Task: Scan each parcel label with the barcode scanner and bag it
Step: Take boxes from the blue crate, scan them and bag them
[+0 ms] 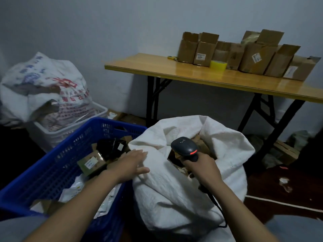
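A blue crate (57,165) at the left holds labelled parcels (91,163). The left hand (130,167) reaches across its rim, fingers straight and holding nothing, at the edge of the open white sack (174,194). The right hand (203,169) grips the barcode scanner (185,147) over the sack's mouth. Behind, cardboard boxes (253,56) line the counter (209,75).

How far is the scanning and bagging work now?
Done: brown cardboard parcels lie inside the open white woven sack. In hand: the right hand grips the dark grey barcode scanner; the open left hand holds nothing. Left: labelled parcels wait in the blue plastic crate.
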